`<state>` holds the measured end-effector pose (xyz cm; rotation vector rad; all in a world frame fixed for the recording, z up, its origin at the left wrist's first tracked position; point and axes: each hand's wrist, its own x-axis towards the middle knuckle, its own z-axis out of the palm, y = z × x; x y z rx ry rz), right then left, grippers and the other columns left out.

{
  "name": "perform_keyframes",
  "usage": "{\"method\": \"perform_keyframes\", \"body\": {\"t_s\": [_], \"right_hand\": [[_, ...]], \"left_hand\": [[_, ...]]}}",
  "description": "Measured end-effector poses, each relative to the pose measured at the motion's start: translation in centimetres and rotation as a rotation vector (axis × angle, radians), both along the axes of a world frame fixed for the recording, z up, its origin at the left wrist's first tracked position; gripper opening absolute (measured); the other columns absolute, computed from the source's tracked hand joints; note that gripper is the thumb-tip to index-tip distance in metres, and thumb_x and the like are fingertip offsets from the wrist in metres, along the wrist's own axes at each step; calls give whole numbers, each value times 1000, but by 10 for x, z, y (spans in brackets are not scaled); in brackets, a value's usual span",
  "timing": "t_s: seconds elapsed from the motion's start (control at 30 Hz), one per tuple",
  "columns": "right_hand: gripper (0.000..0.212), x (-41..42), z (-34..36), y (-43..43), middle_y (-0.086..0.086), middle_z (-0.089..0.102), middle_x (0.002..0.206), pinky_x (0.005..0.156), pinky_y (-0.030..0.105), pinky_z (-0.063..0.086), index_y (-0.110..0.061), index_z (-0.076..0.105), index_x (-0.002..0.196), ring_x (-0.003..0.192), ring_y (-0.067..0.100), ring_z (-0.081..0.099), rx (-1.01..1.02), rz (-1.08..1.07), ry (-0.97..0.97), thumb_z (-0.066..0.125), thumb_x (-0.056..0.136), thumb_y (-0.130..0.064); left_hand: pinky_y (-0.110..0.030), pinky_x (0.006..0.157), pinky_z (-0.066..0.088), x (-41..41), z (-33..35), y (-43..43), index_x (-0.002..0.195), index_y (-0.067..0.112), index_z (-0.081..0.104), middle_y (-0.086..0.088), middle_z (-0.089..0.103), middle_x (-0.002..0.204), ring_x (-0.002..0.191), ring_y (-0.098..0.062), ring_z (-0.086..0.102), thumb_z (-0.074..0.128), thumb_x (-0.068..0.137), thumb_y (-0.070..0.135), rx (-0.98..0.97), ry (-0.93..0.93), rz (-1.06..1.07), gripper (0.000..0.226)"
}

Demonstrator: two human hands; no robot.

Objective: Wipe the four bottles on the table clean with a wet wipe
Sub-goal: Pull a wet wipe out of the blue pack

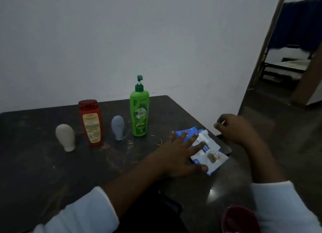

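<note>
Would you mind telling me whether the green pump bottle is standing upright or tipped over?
Upright: the green pump bottle stands on its base on the table, pump uppermost.

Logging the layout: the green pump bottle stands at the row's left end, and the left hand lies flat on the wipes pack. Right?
Wrong end: the head view shows the green pump bottle at the row's right end. The left hand does lie flat on the wipes pack.

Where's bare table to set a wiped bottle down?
The widest bare stretch of table lies in front of the beige bottle and red bottle, left of the left hand. A smaller gap sits between green bottle and pack. Crowded: the right corner, with pack, left hand and right hand.
</note>
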<state>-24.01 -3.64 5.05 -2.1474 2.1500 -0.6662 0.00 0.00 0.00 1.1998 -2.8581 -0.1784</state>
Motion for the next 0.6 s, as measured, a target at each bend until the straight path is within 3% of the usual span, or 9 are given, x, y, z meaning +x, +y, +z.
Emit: {"method": "perform_keyframes", "body": {"t_s": [0.17, 0.3, 0.4, 0.5, 0.6], "right_hand": [[31, 7, -34, -11, -3, 67, 84, 66, 31, 50, -24, 64, 87, 75, 12, 62, 238, 14, 0, 60, 92, -55], [21, 17, -53, -23, -8, 59, 76, 57, 26, 37, -29, 55, 77, 75, 15, 62, 213, 76, 0, 67, 91, -40], [21, 20, -58, -29, 0, 63, 78, 61, 31, 46, -19, 62, 75, 74, 16, 61, 148, 83, -26, 64, 93, -29], [24, 16, -50, -30, 3, 64, 72, 66, 38, 51, -14, 64, 75, 70, 21, 62, 44, 85, -218, 63, 94, -27], [22, 14, -34, -24, 5, 65, 70, 63, 40, 49, -14, 68, 77, 65, 22, 60, 25, 77, -489, 62, 95, -25]], "left_hand": [[-65, 119, -5, -20, -27, -25, 156, 43, -1, 3, -10, 167, 152, -31, -15, 19, 85, 86, 24, -52, -33, 85], [-62, 121, -4, -17, -45, -32, 156, 44, 1, -2, -6, 168, 153, -33, -10, 21, 87, 84, 63, -51, 10, 82], [-65, 119, -2, -14, -59, -29, 156, 44, 0, -2, -5, 168, 154, -33, -8, 19, 87, 84, 37, -44, 6, 83], [-64, 120, -3, -14, -61, -28, 157, 43, 4, -3, -1, 168, 154, -33, -5, 20, 87, 84, 15, -22, 12, 83], [-64, 120, -3, -15, -59, -28, 157, 43, 4, -2, -1, 168, 154, -32, -4, 20, 86, 84, 23, -11, 10, 83]]}}
